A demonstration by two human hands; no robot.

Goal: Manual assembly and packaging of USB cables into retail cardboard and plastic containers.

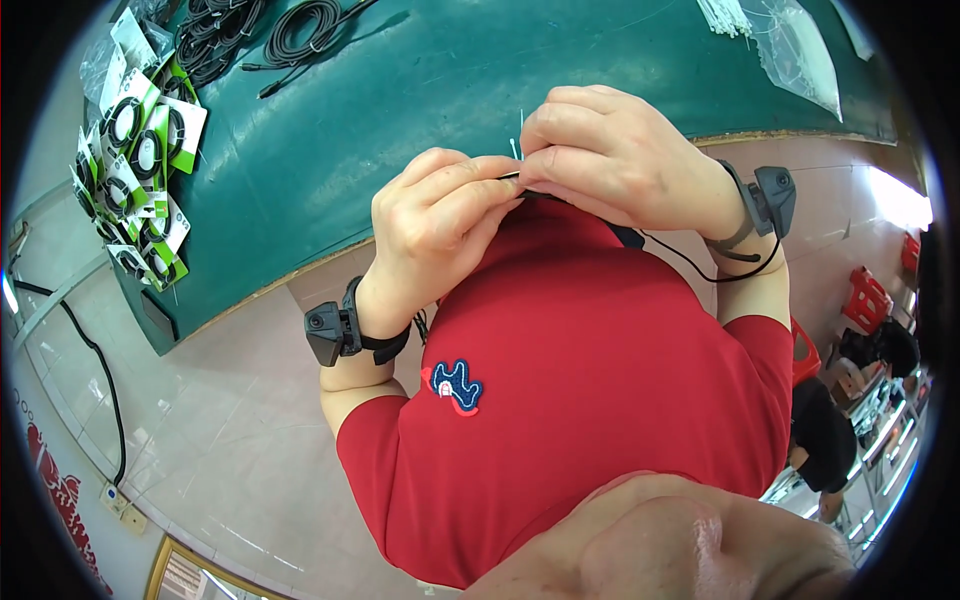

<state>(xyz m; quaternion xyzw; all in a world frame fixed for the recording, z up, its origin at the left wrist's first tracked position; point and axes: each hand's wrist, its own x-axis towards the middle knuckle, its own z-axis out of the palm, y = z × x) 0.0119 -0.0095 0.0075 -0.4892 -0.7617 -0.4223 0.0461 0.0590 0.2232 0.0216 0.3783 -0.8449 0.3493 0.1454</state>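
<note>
At the near edge of the green table (330, 180), my left hand (425, 220) and my right hand (615, 155) meet in front of my red shirt. Both are closed, fingertips pinched together around a black cable (540, 194), most of which the fingers hide. Thin white strips that look like cable tie ends (516, 148) stick up between the hands, beside my right fingertips. Whether the tie is looped around the cable, I cannot tell. Each wrist carries a strapped black device, and a thin black wire hangs from the right one.
Coiled black cables (305, 35) lie at the far left of the table. Nearer the left edge is a pile of carded cables (145, 155). White cable ties (722, 15) and a clear plastic bag (800, 65) lie far right. Red stools (867, 298) and another person (823, 440) are behind, right.
</note>
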